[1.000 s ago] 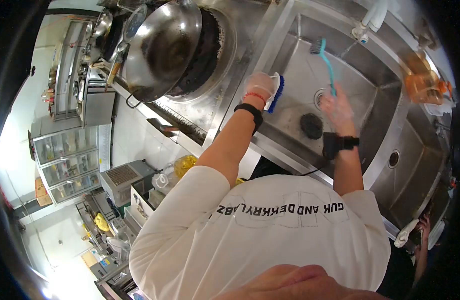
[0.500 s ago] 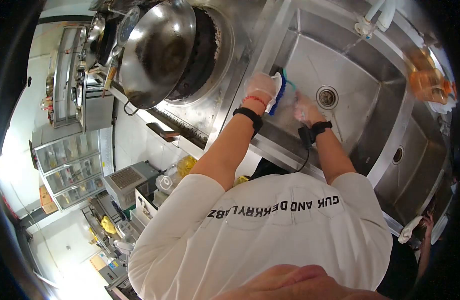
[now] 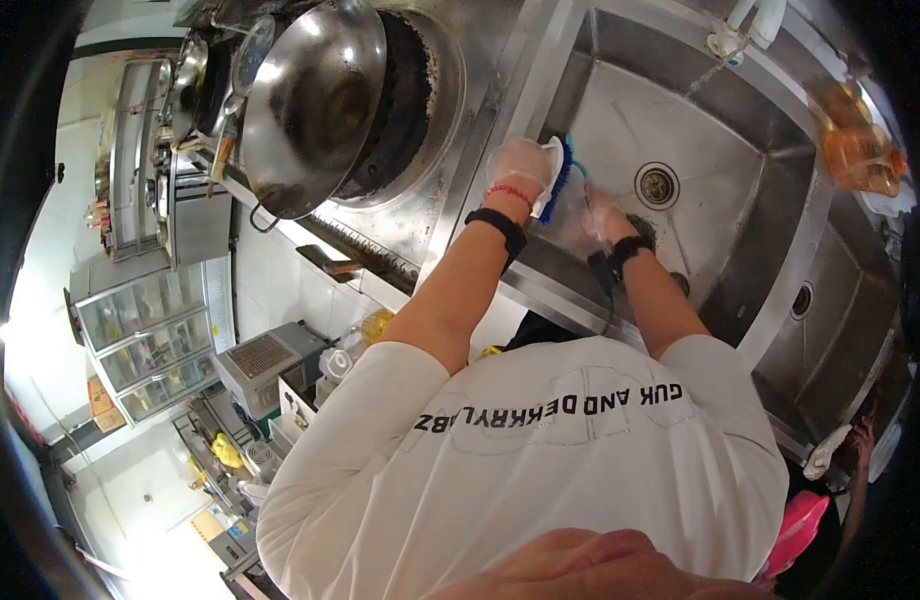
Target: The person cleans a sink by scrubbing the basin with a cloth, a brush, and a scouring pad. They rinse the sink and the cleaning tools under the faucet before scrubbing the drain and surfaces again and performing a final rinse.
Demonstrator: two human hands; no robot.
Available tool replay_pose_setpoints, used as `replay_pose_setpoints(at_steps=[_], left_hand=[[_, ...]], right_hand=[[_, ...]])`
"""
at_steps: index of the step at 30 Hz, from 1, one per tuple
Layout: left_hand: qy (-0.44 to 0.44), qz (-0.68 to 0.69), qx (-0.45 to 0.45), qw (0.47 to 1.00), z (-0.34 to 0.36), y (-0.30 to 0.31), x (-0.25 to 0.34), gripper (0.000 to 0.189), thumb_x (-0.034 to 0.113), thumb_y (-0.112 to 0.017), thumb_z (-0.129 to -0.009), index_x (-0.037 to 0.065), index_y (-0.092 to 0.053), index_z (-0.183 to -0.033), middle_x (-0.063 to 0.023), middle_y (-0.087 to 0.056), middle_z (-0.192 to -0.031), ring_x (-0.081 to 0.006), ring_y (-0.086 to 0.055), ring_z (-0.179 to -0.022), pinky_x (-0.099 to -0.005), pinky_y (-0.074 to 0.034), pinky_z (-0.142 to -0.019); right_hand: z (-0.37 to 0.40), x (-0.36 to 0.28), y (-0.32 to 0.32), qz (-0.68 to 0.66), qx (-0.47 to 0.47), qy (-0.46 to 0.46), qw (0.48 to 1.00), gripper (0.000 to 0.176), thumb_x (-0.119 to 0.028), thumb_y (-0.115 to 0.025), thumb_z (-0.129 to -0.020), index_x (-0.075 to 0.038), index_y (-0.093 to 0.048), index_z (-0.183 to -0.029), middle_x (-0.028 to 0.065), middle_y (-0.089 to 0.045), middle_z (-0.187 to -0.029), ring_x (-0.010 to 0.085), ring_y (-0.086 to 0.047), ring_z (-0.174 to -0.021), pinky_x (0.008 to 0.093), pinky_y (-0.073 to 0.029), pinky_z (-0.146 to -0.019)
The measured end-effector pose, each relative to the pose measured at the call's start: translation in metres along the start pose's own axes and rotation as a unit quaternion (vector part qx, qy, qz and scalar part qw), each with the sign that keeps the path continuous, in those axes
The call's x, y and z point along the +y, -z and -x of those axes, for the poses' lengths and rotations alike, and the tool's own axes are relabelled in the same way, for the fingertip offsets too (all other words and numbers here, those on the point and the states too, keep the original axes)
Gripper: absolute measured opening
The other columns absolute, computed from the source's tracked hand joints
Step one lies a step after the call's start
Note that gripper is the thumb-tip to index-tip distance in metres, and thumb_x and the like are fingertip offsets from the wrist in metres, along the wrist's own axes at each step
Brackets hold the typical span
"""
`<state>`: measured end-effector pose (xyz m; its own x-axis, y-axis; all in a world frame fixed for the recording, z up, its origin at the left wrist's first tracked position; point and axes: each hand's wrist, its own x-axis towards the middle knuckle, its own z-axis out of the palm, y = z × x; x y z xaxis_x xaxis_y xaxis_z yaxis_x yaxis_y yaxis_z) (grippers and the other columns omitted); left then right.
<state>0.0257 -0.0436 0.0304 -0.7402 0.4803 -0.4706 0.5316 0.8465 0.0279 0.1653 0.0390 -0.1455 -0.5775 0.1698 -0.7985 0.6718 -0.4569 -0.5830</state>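
My left hand [image 3: 521,166], in a clear glove with a red bracelet at the wrist, is closed round a scrub brush [image 3: 557,180] with a white back and blue bristles. The brush is at the left wall of the steel sink [image 3: 720,165], bristles facing right. My right hand [image 3: 604,218], also in a clear glove, is low inside the sink just right of the brush, its fingers closed. A thin teal piece [image 3: 578,165] runs from beside the bristles toward those fingers; I cannot tell whether they hold it. Each wrist wears a black band.
The sink has a round drain [image 3: 657,186], with a tap [image 3: 725,45] above its far side. A second basin [image 3: 830,310] lies to the right. Left of the sink, a large wok [image 3: 315,110] leans over a stove. An orange container [image 3: 860,160] stands at far right, and another person's hand [image 3: 862,440] shows below it.
My right hand has shifted slightly left, toward the brush. My left hand holds nearly the same place with the brush. Something pink has come into view at the lower right.
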Motion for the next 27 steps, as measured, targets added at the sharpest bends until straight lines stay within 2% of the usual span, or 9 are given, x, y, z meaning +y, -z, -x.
replay_pose_setpoints(at_steps=[1, 2, 5, 7, 10, 15, 17, 19, 27], left_hand=[[0.008, 0.021, 0.002, 1.0, 0.0, -0.003, -0.001, 0.023, 0.019, -0.054, -0.088, 0.006, -0.072, -0.094, -0.0151, -0.068, -0.102, -0.0301, -0.065, -0.1, -0.0373, -0.052, -0.084], [0.015, 0.031, -0.003, 0.999, -0.001, -0.005, -0.002, 0.022, 0.019, -0.054, -0.088, 0.006, -0.071, -0.094, -0.0155, -0.068, -0.103, -0.0304, -0.064, -0.1, -0.0375, -0.052, -0.084], [0.039, 0.058, -0.001, 0.998, -0.006, -0.005, -0.003, 0.022, 0.018, -0.054, -0.088, 0.005, -0.071, -0.095, -0.0164, -0.067, -0.103, -0.0314, -0.064, -0.1, -0.0383, -0.052, -0.084], [0.059, 0.073, 0.012, 0.996, -0.004, -0.006, -0.002, 0.023, 0.018, -0.053, -0.088, 0.005, -0.07, -0.095, -0.0168, -0.067, -0.104, -0.0319, -0.064, -0.1, -0.0388, -0.052, -0.084], [-0.005, -0.032, -0.003, 0.999, 0.003, 0.003, 0.006, 0.028, 0.022, -0.048, -0.09, 0.007, -0.071, -0.096, -0.016, -0.066, -0.106, -0.0315, -0.064, -0.1, -0.0402, -0.051, -0.085], [0.008, -0.043, -0.015, 0.999, -0.001, 0.001, 0.004, 0.03, 0.023, -0.047, -0.091, 0.007, -0.07, -0.101, -0.0147, -0.066, -0.109, -0.0314, -0.063, -0.102, -0.0396, -0.051, -0.085], [0.011, -0.046, -0.015, 0.999, -0.003, -0.001, 0.003, 0.029, 0.023, -0.047, -0.091, 0.007, -0.07, -0.101, -0.0145, -0.066, -0.11, -0.0313, -0.063, -0.103, -0.0393, -0.051, -0.085], [0.013, -0.046, -0.015, 0.999, -0.004, -0.002, 0.004, 0.029, 0.023, -0.048, -0.091, 0.007, -0.07, -0.102, -0.0142, -0.066, -0.111, -0.0314, -0.063, -0.103, -0.039, -0.051, -0.086], [0.015, -0.021, -0.031, 0.999, -0.013, -0.01, 0.001, 0.029, 0.021, -0.049, -0.09, 0.004, -0.07, -0.1, -0.0166, -0.066, -0.108, -0.0313, -0.064, -0.101, -0.0375, -0.052, -0.085]], right_hand=[[0.008, 0.009, 0.003, 0.108, 0.011, -0.002, 0.994, 0.053, -0.052, -0.037, -0.095, -0.004, -0.059, -0.095, 0.0078, -0.056, -0.07, 0.0243, -0.053, -0.058, 0.0368, -0.043, -0.054], [0.014, 0.011, 0.019, 0.304, 0.006, 0.087, 0.949, 0.056, -0.053, -0.038, -0.095, -0.001, -0.059, -0.098, 0.0111, -0.06, -0.076, 0.0282, -0.058, -0.065, 0.0393, -0.046, -0.061], [0.068, -0.033, 0.03, 0.459, 0.049, 0.147, 0.875, 0.057, -0.048, -0.041, -0.095, 0.004, -0.056, -0.112, 0.0248, -0.064, -0.099, 0.0409, -0.061, -0.095, 0.047, -0.046, -0.084], [0.064, -0.039, 0.035, 0.454, 0.077, 0.124, 0.879, 0.054, -0.045, -0.041, -0.095, 0.004, -0.056, -0.111, 0.026, -0.063, -0.099, 0.0412, -0.061, -0.094, 0.0475, -0.046, -0.083], [0.044, -0.021, 0.04, 0.552, 0.049, 0.143, 0.82, 0.05, -0.043, -0.042, -0.095, 0.004, -0.058, -0.108, 0.0252, -0.064, -0.096, 0.0415, -0.061, -0.092, 0.0488, -0.047, -0.081], [-0.007, 0.026, 0.096, 0.522, 0.208, 0.193, 0.804, 0.047, -0.041, -0.045, -0.095, 0.001, -0.059, -0.109, 0.0253, -0.064, -0.1, 0.0407, -0.063, -0.089, 0.0486, -0.05, -0.078], [0.006, 0.012, 0.106, 0.432, 0.294, 0.149, 0.84, 0.047, -0.04, -0.047, -0.094, 0.0, -0.058, -0.114, 0.0254, -0.064, -0.103, 0.0407, -0.064, -0.089, 0.0488, -0.051, -0.077], [0.038, -0.027, 0.105, 0.277, 0.381, 0.004, 0.882, 0.049, -0.042, -0.048, -0.094, 0.0, -0.056, -0.118, 0.0247, -0.064, -0.104, 0.0401, -0.064, -0.091, 0.049, -0.051, -0.077], [0.015, -0.051, 0.078, 0.462, 0.203, 0.186, 0.843, 0.041, -0.035, -0.043, -0.094, -0.002, -0.054, -0.116, 0.0235, -0.064, -0.104, 0.0408, -0.06, -0.097, 0.048, -0.048, -0.082]])
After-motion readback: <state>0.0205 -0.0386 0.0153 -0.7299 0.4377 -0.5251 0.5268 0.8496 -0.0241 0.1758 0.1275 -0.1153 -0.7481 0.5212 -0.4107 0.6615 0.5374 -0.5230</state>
